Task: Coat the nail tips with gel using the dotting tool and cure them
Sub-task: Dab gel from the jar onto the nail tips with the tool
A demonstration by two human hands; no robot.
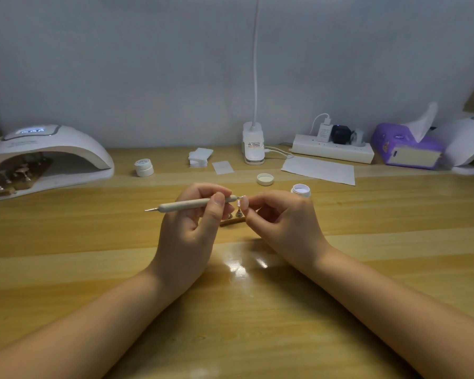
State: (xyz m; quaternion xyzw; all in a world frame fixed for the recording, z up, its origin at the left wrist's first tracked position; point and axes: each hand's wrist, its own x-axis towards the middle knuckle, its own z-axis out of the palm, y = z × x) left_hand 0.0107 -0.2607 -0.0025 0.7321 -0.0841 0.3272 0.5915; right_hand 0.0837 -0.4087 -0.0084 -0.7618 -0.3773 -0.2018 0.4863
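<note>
My left hand (192, 228) grips a beige dotting tool (186, 205) held level, its right end touching a small pinkish nail tip (240, 201). My right hand (282, 222) pinches that nail tip, which sits on a small stand (239, 213) on a wooden strip (232, 221) between my hands. An open gel jar (300, 190) stands just behind my right hand, its white lid (265, 179) lying beside it. A white curing lamp (43, 157) at the left has its display lit and holds several nail stands (17, 172) inside.
A closed white jar (144, 167), a stack of white pads (200, 156), a paper sheet (319, 170), a desk lamp base (253, 144), a power strip (333, 149), a purple tissue box (407, 149) and a second white lamp (469, 149) line the back of the wooden table (93, 242).
</note>
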